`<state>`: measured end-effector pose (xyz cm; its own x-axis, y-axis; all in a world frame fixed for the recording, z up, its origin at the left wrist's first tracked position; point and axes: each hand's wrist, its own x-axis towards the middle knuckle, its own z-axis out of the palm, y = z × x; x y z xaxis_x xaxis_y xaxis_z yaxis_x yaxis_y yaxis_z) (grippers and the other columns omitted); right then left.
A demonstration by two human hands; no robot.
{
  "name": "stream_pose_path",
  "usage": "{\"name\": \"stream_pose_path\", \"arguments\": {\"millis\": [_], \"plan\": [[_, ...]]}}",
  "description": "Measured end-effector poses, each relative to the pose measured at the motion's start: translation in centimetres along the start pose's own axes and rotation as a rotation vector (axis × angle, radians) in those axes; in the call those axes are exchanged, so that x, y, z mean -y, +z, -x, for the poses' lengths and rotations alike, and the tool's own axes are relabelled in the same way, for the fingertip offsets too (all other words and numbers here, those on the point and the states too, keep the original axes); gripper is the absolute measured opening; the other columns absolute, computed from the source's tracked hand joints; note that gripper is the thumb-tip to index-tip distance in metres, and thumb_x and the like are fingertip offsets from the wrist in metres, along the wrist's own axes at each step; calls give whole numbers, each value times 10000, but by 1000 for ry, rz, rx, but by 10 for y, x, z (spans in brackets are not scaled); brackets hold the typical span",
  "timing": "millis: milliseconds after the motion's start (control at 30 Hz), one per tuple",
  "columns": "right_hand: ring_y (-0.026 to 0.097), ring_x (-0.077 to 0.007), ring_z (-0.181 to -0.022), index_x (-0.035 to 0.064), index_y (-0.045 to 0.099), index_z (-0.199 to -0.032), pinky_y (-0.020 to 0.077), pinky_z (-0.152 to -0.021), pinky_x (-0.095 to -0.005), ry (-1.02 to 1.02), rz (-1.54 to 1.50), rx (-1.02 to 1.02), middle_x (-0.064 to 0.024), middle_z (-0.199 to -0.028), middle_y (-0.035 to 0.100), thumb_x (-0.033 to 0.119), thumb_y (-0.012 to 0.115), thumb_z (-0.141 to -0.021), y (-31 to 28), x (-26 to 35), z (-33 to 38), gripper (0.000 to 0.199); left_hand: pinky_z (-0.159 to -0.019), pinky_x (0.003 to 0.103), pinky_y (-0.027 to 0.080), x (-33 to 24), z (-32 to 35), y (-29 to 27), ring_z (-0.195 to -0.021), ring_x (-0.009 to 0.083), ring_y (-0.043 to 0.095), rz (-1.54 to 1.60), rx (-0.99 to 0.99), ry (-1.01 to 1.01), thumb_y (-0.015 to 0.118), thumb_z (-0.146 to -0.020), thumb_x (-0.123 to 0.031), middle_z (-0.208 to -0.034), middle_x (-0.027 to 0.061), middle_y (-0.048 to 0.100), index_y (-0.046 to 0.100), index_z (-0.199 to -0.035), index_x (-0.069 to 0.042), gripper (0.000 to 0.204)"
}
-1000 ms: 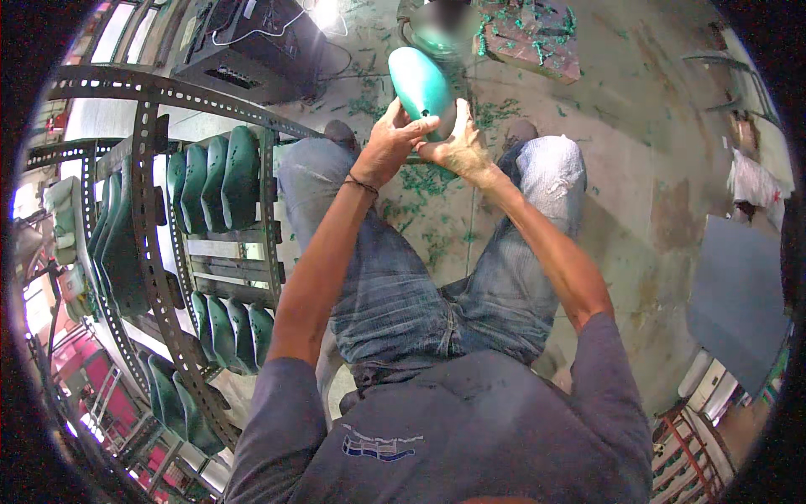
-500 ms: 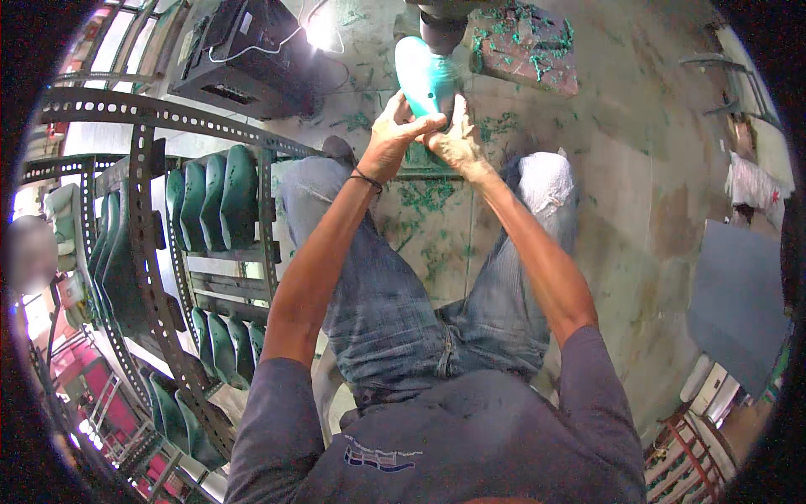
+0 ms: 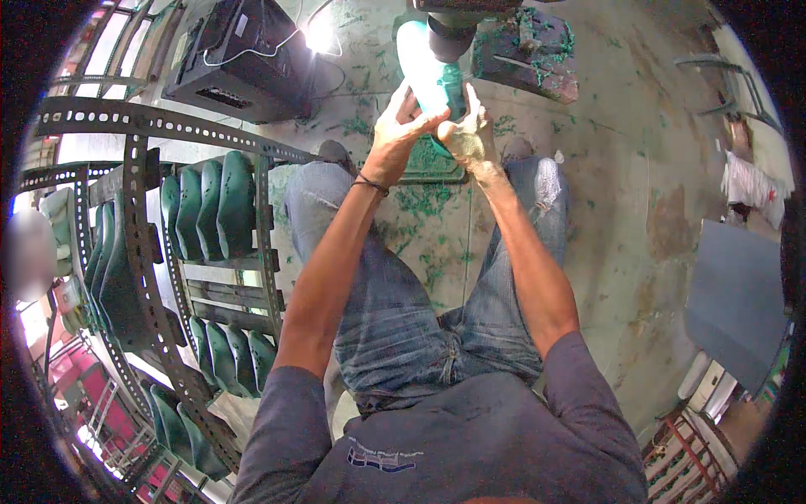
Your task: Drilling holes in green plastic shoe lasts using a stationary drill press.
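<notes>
Floor (image 3: 621, 227) spreads wide right | rack (image 3: 136, 193) edges my left | my left hand (image 3: 398, 134) and right hand (image 3: 472, 141) clamp the green form (image 3: 422, 67)!

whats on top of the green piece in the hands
A dark round machine part overlaps the green piece on its right; the left hand lies against its near end. The surface they cover is hidden, and contact with that part is unclear.
</notes>
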<state>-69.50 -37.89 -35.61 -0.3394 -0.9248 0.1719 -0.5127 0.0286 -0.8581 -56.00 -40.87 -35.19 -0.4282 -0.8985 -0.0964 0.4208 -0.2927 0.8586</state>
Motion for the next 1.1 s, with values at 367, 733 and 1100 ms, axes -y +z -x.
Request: {"name": "stream_pose_path", "arguments": {"millis": [367, 733, 1100], "plan": [[654, -383, -903, -17, 526, -1119, 527, -813, -416, 12, -183, 208, -213, -999, 656, 198, 647, -680, 2, -14, -11, 504, -968, 316, 477, -1, -6, 4, -1160, 184, 560, 13, -16, 73, 758, -832, -112, -1421, 93, 473, 324, -1465, -9, 775], [633, -409, -954, 21, 517, -1183, 512, -827, -456, -108, -304, 4, -226, -1050, 630, 137, 619, -683, 9, -6, -18, 523, -1025, 377, 464, -5, -10, 5, -1217, 216, 521, 101, 54, 150, 696, -867, -53, -1414, 109, 467, 312, -1460, 20, 710], [651, -345, -893, 27, 496, -1234, 516, -812, -421, -164, -395, -8, -201, -1001, 655, 194, 674, -682, 15, -14, -22, 604, -1037, 324, 436, -10, -9, 10, -1256, 158, 484, -91, 10, 168, 702, -843, -35, -1409, 91, 476, 373, -1445, 16, 688]]}}
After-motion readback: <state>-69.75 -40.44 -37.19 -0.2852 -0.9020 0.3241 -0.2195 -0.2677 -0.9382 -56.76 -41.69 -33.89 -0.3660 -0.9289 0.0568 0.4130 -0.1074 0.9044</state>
